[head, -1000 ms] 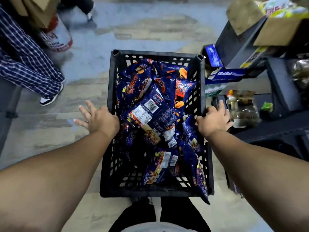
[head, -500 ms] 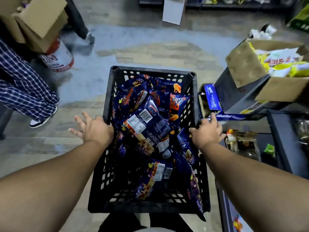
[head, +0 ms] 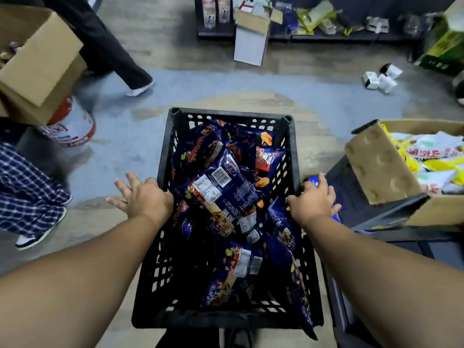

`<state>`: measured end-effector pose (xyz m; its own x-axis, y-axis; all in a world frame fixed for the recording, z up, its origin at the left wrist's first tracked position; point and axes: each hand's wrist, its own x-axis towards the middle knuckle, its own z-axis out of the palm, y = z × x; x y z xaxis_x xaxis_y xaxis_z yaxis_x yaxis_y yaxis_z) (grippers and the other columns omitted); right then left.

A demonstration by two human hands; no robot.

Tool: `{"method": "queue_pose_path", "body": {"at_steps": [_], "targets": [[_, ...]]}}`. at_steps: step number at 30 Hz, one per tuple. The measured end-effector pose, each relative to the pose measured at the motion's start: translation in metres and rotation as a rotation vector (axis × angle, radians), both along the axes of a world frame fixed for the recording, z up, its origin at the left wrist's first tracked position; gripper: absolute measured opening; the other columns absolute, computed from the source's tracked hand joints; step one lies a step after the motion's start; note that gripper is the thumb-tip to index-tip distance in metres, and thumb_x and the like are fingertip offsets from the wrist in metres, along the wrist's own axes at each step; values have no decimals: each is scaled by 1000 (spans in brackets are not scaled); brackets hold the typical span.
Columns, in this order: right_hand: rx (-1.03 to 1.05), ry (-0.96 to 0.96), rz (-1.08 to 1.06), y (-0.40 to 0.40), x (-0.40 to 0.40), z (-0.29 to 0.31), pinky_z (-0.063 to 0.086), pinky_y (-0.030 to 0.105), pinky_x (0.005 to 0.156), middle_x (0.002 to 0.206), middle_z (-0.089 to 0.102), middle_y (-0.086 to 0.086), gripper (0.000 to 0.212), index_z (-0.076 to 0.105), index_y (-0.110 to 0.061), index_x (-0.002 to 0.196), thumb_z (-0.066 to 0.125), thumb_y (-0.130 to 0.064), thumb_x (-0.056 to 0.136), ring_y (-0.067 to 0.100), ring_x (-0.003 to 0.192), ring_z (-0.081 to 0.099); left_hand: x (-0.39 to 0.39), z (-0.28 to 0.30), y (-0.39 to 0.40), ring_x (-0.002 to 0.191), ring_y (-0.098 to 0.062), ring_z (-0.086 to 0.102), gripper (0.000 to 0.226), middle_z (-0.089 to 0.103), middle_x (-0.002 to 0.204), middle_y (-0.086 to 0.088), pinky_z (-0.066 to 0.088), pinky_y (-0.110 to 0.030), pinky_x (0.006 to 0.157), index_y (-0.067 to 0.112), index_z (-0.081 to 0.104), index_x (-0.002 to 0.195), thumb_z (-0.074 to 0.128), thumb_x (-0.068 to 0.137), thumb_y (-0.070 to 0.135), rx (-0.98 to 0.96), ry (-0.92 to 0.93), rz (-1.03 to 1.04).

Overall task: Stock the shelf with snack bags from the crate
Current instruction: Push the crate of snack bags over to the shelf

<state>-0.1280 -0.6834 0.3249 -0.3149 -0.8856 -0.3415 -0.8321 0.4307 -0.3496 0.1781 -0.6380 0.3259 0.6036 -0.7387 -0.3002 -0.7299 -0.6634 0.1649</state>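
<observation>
A black plastic crate (head: pixel 227 113) sits in front of me, filled with several dark blue snack bags (head: pixel 221 189). My left hand (head: pixel 143 199) rests on the crate's left rim, its fingers spread out straight over the outside. On the right rim lies my right hand (head: pixel 313 199), fingers stretched outward over the edge. Neither hand holds a bag. My thumbs are hidden. A dark shelf unit (head: pixel 361 197) stands right beside the crate.
An open cardboard box (head: pixel 376 167) of yellow and white packs sits on the right shelf. A low shelf (head: pixel 326 36) with goods runs along the far side. A person in plaid trousers (head: pixel 27 187) stands left; another (head: pixel 113 51) walks past. Small white boxes (head: pixel 381 79) lie on the floor.
The view has tilted up, so the crate sits lower in frame and the far shelf has appeared. Both hands stay on the rims. The walking person has moved right.
</observation>
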Motion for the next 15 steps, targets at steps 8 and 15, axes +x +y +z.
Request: {"method": "queue_pose_path", "body": {"at_steps": [8, 15], "targets": [[-3, -6, -119, -126, 44, 4, 2, 56, 116, 162, 3, -7, 35, 60, -20, 120, 65, -26, 86, 28, 147, 2, 42, 1, -149, 146, -38, -5, 40, 3, 160, -14, 0, -64, 112, 10, 56, 123, 57, 89, 31, 14, 6, -59], [-45, -18, -177, -220, 58, 14, 3, 52, 118, 162, 7, -6, 36, 60, -19, 121, 65, -25, 85, 27, 147, 4, 56, 13, -259, 146, -37, -5, 36, 3, 160, -15, -1, -63, 113, 11, 57, 120, 57, 91, 31, 5, -2, -99]]}}
